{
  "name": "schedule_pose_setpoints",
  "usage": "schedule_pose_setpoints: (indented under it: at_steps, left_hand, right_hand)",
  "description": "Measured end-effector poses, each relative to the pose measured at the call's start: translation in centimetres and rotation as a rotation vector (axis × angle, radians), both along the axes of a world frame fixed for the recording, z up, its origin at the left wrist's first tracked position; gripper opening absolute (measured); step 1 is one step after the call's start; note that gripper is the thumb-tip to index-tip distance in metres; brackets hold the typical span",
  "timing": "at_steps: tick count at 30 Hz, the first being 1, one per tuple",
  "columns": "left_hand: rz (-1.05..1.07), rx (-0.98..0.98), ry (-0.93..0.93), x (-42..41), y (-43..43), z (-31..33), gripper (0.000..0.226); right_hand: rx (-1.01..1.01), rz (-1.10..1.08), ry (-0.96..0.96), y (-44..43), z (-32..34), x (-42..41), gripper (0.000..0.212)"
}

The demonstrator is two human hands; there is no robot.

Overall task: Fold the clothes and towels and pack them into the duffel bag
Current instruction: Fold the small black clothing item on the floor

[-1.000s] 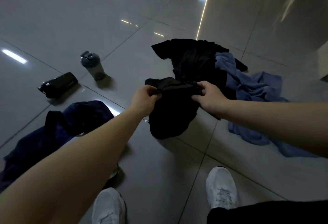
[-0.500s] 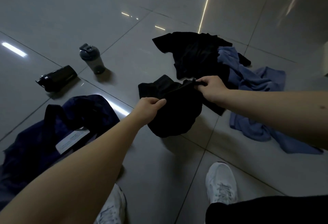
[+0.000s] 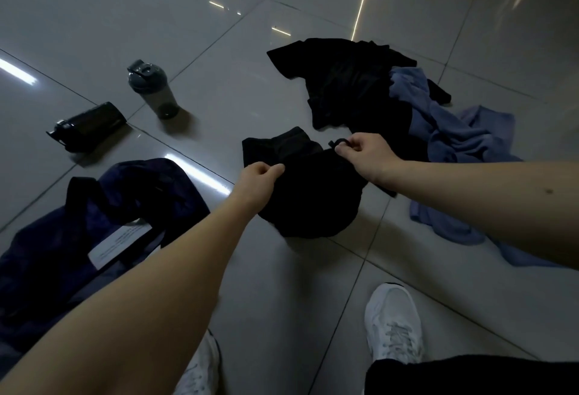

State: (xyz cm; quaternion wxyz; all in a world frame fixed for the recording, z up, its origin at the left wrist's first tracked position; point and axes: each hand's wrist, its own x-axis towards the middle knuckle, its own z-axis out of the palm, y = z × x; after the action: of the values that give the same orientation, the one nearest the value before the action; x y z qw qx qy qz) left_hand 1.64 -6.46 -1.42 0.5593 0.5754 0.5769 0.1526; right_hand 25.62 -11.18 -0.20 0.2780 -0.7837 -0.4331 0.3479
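Left hand (image 3: 257, 180): fingers curled close, thumb and forefinger pinching top edge of black garment (image 3: 313, 203). Right hand (image 3: 365, 156): fingers curled, tips pinching same edge at a small black loop. Garment slung between both hands, over tiled floor (image 3: 219, 97). Navy duffel bag (image 3: 62, 238) lying left of it; black shirt (image 3: 344, 81) and blue towel (image 3: 454, 144) heaped beyond.

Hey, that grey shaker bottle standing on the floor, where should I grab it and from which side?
Grip the shaker bottle round its straight body, just under the wider lid, from the side nearest you. It stands upright, and the black bottle lies apart on its left, so probably nothing blocks that.
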Motion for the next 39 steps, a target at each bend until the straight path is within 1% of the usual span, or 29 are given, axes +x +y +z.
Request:
schedule_pose_setpoints:
  at_steps: [2, 4, 5, 6, 8, 10, 13, 14, 15, 16, 17, 18, 19, 20, 22, 23, 24, 25, 26, 28, 29, 30, 32, 34, 35, 36, 37, 39]
  left_hand:
    - [-0.150, 0.056, 0.071, 0.3, -0.4, 0.1, 0.040]
    - [-0.292, 0.200, 0.252, 0.6, -0.6, -0.4, 0.039]
    - [-0.304, 0.301, 0.335, 0.7, -0.6, -0.6, 0.033]
    - [-0.265, 0.378, 0.372, 0.8, -0.6, -0.7, 0.026]
    - [-0.172, 0.412, 0.316, 0.7, -0.5, -0.7, 0.017]
    - [-0.181, 0.365, 0.200, 0.6, -0.2, -0.6, 0.015]
    - [-0.191, 0.205, -0.009, 0.9, -0.2, 0.5, 0.011]
    - [-0.183, 0.148, -0.074, 1.0, -0.3, 1.0, 0.008]
    - [-0.183, 0.109, -0.119, 1.2, -0.4, 1.3, 0.005]
    - [-0.188, 0.097, -0.144, 1.3, -0.4, 1.5, 0.008]
    - [-0.186, 0.103, -0.157, 1.4, -0.4, 1.5, 0.012]
    - [-0.175, 0.127, -0.147, 1.5, -0.3, 1.5, 0.013]
    - [-0.151, 0.173, -0.111, 1.5, -0.1, 1.4, 0.012]
    - [-0.120, 0.245, -0.027, 1.4, 0.2, 1.2, 0.012]
    - [-0.040, 0.463, 0.251, 1.0, 0.5, 0.4, 0.018]
    - [0.017, 0.558, 0.358, 0.7, 0.3, 0.0, 0.021]
    - [0.073, 0.605, 0.396, 0.5, -0.2, -0.1, 0.020]
    - [0.087, 0.599, 0.377, 0.6, -0.9, -0.1, 0.019]
    - [0.037, 0.573, 0.345, 0.9, -1.8, -0.3, 0.020]
    - [-0.167, 0.570, 0.330, 1.7, -3.7, -1.1, 0.024]
    - [-0.235, 0.570, 0.328, 2.1, -4.5, -1.4, 0.024]
    - [-0.259, 0.554, 0.322, 2.3, -4.8, -1.8, 0.022]
    - [-0.232, 0.495, 0.318, 2.5, -4.7, -2.6, 0.017]
    - [-0.192, 0.458, 0.363, 2.4, -4.2, -3.1, 0.016]
    - [-0.165, 0.442, 0.381, 2.3, -3.9, -3.1, 0.019]
    - [-0.126, 0.409, 0.376, 2.2, -3.6, -3.0, 0.028]
    - [-0.074, 0.354, 0.344, 2.1, -3.3, -2.9, 0.040]
    - [0.016, 0.176, 0.237, 2.2, -2.9, -2.5, 0.065]
  right_hand:
    - [0.041, 0.002, -0.050, 0.2, -0.1, -0.1, 0.020]
    - [0.051, 0.013, -0.049, 0.5, -0.3, -0.2, 0.008]
    - [0.044, 0.017, -0.021, 0.5, -0.3, -0.2, 0.003]
    - [0.032, 0.031, 0.001, 0.4, -0.3, -0.2, 0.013]
    - [-0.018, 0.104, -0.006, 0.3, -0.5, -0.1, 0.037]
    - [-0.068, 0.196, -0.088, 0.1, -0.4, -0.4, 0.056]
    - [-0.079, 0.290, -0.268, 0.3, -0.9, -1.1, 0.073]
    - [-0.085, 0.329, -0.298, 0.3, -1.0, -1.5, 0.076]
    - [-0.082, 0.357, -0.298, 0.3, -1.2, -2.0, 0.073]
    - [-0.072, 0.370, -0.289, 0.4, -1.5, -2.4, 0.064]
    - [-0.055, 0.373, -0.288, 0.5, -1.7, -2.6, 0.051]
    - [-0.044, 0.365, -0.270, 0.6, -1.6, -2.8, 0.038]
    - [-0.050, 0.337, -0.205, 0.7, -1.3, -2.9, 0.029]
    - [-0.065, 0.294, -0.101, 0.8, -0.8, -3.1, 0.024]
    - [-0.087, 0.209, 0.094, 0.9, 0.1, -3.2, 0.014]
    - [-0.089, 0.178, 0.148, 1.0, 0.4, -3.2, 0.008]
    - [-0.090, 0.152, 0.185, 1.1, 0.7, -3.3, 0.007]
    - [-0.088, 0.128, 0.212, 1.2, 0.8, -3.4, 0.009]
    - [-0.085, 0.102, 0.231, 1.3, 0.9, -3.5, 0.009]
    - [-0.062, 0.058, 0.279, 1.5, 1.1, -3.8, 0.010]
    - [-0.049, 0.040, 0.303, 1.6, 1.2, -3.9, 0.010]
    - [-0.038, 0.025, 0.322, 1.6, 1.3, -4.1, 0.010]
    - [-0.029, 0.019, 0.342, 1.5, 1.4, -4.4, 0.012]
    - [-0.026, 0.017, 0.324, 1.5, 1.3, -4.8, 0.012]
    - [-0.027, 0.008, 0.308, 1.4, 1.2, -5.0, 0.014]
    - [-0.023, -0.007, 0.303, 1.3, 1.2, -5.2, 0.013]
    - [-0.017, -0.021, 0.312, 1.2, 1.1, -5.4, 0.011]
    - [-0.014, -0.036, 0.365, 0.8, 1.0, -5.7, 0.012]
